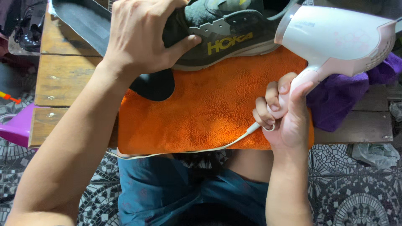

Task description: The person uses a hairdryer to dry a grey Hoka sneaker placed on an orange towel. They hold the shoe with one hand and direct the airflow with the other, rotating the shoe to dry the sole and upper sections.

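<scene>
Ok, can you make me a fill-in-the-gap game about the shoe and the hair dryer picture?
1. The right hand grips the handle of a white and pink ____.
2. The left hand holds a dark grey ____ with yellow letters on its side.
3. The shoe rests on a fluffy towel that is ____ in colour.
4. Beside the orange towel, under the dryer, lies a ____ cloth.

Missing words: hair dryer; shoe; orange; purple

Even, soft daylight, fairly bright, no hard glare. White hair dryer (335, 37) body near blown out at top right. Orange towel (209, 109) saturated, well exposed. Faint shadow under left hand (138, 37) on the dark shoe (222, 37). Focus sharp centre; forearms at bottom edge slightly soft, mild wide-angle stretch.
</scene>
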